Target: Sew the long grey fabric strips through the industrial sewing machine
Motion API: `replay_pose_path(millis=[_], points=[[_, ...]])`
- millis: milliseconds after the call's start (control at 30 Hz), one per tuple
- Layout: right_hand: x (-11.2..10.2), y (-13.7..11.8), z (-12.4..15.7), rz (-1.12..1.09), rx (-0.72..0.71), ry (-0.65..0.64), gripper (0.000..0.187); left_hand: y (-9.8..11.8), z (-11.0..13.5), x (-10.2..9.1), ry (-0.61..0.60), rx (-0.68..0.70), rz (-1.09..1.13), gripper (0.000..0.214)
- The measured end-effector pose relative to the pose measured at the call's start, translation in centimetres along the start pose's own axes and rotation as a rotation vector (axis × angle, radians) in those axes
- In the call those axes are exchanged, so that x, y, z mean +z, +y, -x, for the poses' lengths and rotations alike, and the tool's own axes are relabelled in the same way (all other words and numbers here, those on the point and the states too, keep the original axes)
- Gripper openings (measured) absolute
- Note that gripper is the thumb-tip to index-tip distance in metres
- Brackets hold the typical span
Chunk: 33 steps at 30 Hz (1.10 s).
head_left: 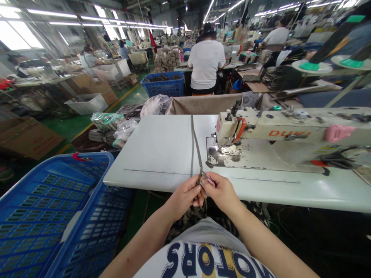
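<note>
Just over the front edge of the white sewing table (162, 154), my two hands meet. My left hand (185, 196) pinches a narrow grey-brown strap (196, 143) between thumb and fingers. The strap runs away from me across the tabletop to its far edge, and a short end hangs below my fingers. In my right hand (222, 191) are small pink-handled snips (209, 179), their metal tip at the strap beside my left fingertips. My fingers partly cover the snips, so I cannot tell whether the blades touch the strap.
A sewing machine (261, 125) stands on the table's right side. Blue plastic baskets stand at my left (100, 158) and beyond the table (165, 85). Plastic-wrapped bundles (126, 129) lie past the left edge. A person in a white shirt (206, 58) sits ahead, back turned.
</note>
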State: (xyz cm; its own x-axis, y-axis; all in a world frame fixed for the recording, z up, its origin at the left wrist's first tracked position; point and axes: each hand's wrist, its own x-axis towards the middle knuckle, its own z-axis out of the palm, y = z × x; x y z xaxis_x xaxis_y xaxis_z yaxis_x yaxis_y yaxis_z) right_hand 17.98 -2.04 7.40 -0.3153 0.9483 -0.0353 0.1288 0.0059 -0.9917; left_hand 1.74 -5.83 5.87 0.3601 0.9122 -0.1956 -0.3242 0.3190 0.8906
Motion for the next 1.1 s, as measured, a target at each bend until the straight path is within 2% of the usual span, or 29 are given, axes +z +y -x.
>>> replay_pose_path(millis=[200, 400, 567, 733, 933, 1100], points=[[-0.2, 0.0, -0.3, -0.072, 0.025, -0.029, 0.021, -0.2, 0.1, 0.0, 0.032, -0.043, 0.132, 0.045], [-1.0, 0.3, -0.2, -0.026, 0.009, 0.033, 0.024, 0.1, 0.1, 0.0, 0.033, -0.043, 0.197, 0.051], [-2.1, 0.6, 0.3, 0.287, -0.108, 0.09, 0.028, 0.5, 0.3, -0.1, 0.084, -0.028, 0.239, 0.056], [-2.4, 1.0, 0.9, 0.595, -0.237, 0.079, 0.033, 0.9, 0.4, 0.1, 0.099, -0.016, 0.25, 0.053], [-1.7, 0.6, 0.9, 0.751, -0.409, 0.075, 0.03, 0.6, 0.3, 0.1, 0.045, -0.014, 0.271, 0.052], [-1.5, 0.8, 0.7, 0.788, -0.416, 0.091, 0.038, 0.5, 0.4, 0.1, 0.024, -0.021, 0.286, 0.055]])
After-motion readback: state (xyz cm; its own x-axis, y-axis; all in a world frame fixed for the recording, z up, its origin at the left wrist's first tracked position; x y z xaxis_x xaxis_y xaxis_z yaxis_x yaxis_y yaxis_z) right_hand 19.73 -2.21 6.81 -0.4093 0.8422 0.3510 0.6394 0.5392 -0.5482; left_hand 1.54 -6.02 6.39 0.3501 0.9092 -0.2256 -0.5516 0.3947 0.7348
